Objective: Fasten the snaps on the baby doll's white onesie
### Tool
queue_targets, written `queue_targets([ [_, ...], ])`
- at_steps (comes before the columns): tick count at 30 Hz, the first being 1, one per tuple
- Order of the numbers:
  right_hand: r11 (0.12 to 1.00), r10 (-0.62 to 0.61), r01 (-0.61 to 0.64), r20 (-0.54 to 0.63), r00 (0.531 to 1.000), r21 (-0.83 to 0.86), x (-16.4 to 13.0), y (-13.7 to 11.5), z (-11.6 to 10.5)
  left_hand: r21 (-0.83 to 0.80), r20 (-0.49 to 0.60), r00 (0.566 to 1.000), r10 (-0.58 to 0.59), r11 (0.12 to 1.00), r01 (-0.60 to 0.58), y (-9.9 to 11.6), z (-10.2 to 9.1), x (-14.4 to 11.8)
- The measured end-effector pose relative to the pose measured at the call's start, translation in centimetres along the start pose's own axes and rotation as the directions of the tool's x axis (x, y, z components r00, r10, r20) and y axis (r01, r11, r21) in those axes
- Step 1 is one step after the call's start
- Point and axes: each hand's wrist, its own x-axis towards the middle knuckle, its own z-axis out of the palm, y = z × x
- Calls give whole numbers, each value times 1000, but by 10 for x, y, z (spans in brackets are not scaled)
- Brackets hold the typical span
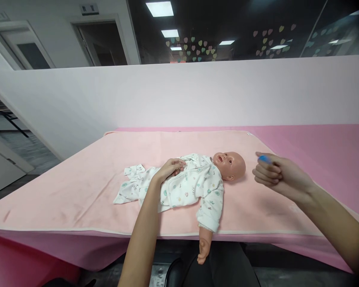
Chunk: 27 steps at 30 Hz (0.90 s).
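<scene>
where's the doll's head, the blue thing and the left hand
doll's head (231, 165), head view, on the cheek
blue thing (265, 159), head view, on the tip showing from the right fist
left hand (168, 169), head view, on its back

The room is bright. Light comes from square ceiling lamps (159, 8) up top, and they shine in the dark glass (242, 32). The pink cloth (77, 187) looks soft and even, with small shadows. The picture bends at the edges. The corners look dark and fuzzy.
</scene>
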Motion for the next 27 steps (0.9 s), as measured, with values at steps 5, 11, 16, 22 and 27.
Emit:
queue_targets([
  [5, 936, -168, 116, -130, 977, -332, 4, 3, -2, 9, -14, 1000, -9, 1000, 9, 2, 2, -1],
  [11, 993, -49, 38, -105, 993, -110, 2, 4, -5, 19, -14, 1000, -19, 1000, 19, 4, 4, -2],
  [16, 998, -51, 51, -3, 999, -40, -3, -16, -16, 43, -23, 1000, -12, 999, 13, 6, 5, -2],
  [22, 877, -188, 120, -103, 977, -465, 1, -15, -7, 31, -11, 1000, -6, 1000, 6, 3, 3, 0],
  [27, 973, -128, 108, -88, 988, -202, -4, -21, 3, 13, -5, 1000, -3, 1000, 3, 1, 2, 1],
])
